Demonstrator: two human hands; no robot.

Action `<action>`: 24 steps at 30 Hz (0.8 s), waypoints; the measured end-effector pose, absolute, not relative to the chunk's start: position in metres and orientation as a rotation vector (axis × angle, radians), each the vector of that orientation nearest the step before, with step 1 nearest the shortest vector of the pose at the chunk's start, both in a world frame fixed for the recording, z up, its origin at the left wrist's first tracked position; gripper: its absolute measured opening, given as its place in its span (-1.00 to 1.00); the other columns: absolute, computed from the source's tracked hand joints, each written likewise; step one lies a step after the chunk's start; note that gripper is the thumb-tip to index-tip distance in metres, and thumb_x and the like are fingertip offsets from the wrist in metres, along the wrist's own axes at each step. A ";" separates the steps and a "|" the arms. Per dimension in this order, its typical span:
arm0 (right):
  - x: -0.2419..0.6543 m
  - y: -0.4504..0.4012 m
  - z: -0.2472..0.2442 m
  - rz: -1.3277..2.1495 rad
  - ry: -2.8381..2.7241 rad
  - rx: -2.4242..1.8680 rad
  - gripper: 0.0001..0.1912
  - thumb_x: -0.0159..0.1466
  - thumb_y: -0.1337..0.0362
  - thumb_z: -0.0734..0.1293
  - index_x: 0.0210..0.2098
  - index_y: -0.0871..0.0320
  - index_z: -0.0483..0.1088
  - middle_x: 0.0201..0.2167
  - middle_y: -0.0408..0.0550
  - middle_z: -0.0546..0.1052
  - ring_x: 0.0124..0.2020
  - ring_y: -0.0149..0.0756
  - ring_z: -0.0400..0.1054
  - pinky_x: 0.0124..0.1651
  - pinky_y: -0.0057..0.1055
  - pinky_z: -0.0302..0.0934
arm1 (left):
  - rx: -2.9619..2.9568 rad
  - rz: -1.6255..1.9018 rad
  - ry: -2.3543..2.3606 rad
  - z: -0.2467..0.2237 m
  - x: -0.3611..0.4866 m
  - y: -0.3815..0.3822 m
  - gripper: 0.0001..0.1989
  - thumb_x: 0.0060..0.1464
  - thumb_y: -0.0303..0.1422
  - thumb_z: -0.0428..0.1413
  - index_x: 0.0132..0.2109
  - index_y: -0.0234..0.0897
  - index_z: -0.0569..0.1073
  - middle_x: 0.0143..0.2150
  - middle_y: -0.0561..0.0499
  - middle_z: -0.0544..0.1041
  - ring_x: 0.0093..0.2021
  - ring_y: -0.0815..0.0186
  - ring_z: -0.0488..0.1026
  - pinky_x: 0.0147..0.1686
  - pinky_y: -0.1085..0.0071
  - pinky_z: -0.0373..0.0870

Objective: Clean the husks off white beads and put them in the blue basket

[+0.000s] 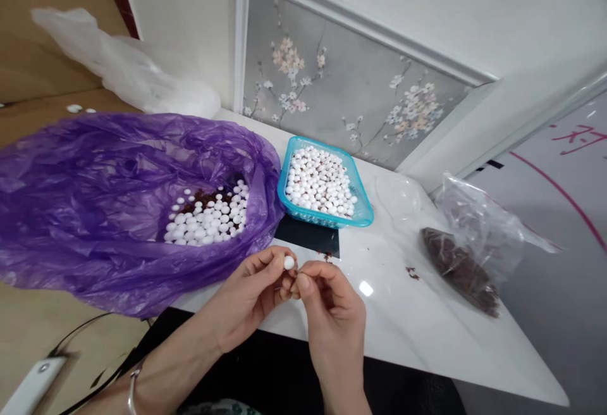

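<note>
Between the thumb and fingers of my left hand (256, 291) is a small white ball (289, 262). My right hand (334, 314) is pinched close beside it, thumb against forefinger, on a thin dark piece too small to name. Both hands meet over the front edge of the white table. Beyond them, a blue plastic basket (365, 212) is filled with white balls mixed with reddish-brown bits. To the left spreads an open purple plastic bag (109, 174) with more white balls (208, 225) and dark red-brown shreds inside.
A clear bag (459, 269) of brown material lies on the right of the white table (393, 320). Loose brown bits (412, 272) are scattered nearby. A white plastic bag (142, 80) stands behind the purple one. A framed flower picture (341, 80) leans at the back.
</note>
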State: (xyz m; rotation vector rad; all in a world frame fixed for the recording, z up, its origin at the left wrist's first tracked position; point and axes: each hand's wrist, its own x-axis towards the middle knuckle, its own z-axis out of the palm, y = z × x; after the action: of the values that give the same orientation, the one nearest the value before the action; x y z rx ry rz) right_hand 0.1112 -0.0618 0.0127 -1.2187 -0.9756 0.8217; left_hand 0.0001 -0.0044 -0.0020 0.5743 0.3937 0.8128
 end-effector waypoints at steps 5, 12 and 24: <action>0.110 -0.061 0.011 0.683 -1.095 -1.221 -0.89 0.29 0.35 0.29 -0.39 0.10 0.39 -0.42 -0.21 0.40 -0.39 -0.45 0.33 -0.27 -0.52 0.27 | 0.609 0.814 0.404 -0.002 0.000 -0.006 -0.83 0.19 -0.35 0.12 -0.34 -0.36 0.47 -0.48 0.10 0.36 -0.46 0.51 0.28 -0.35 0.61 0.33; 0.112 -0.060 0.011 0.694 -1.123 -1.235 -0.88 0.30 0.36 0.28 -0.39 0.10 0.36 -0.42 -0.20 0.37 -0.39 -0.43 0.31 -0.30 -0.50 0.25 | 0.631 0.813 0.452 -0.006 -0.001 -0.006 -0.87 0.16 -0.34 0.15 -0.30 -0.33 0.51 -0.46 0.10 0.38 -0.44 0.51 0.29 -0.32 0.60 0.33; 0.112 -0.062 0.010 0.752 -1.081 -1.254 -0.87 0.30 0.29 0.28 -0.39 0.11 0.36 -0.44 -0.20 0.37 -0.41 -0.42 0.31 -0.33 -0.47 0.23 | 0.697 0.849 0.517 -0.002 -0.001 -0.007 -0.88 0.06 -0.33 0.25 -0.34 -0.32 0.53 -0.48 0.10 0.43 -0.44 0.49 0.30 -0.33 0.57 0.33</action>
State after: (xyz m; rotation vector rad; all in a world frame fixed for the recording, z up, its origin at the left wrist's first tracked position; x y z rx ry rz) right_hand 0.1118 -0.0617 0.0096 -1.2538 -1.0813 0.7517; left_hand -0.0007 -0.0067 -0.0025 0.6969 0.5174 0.8492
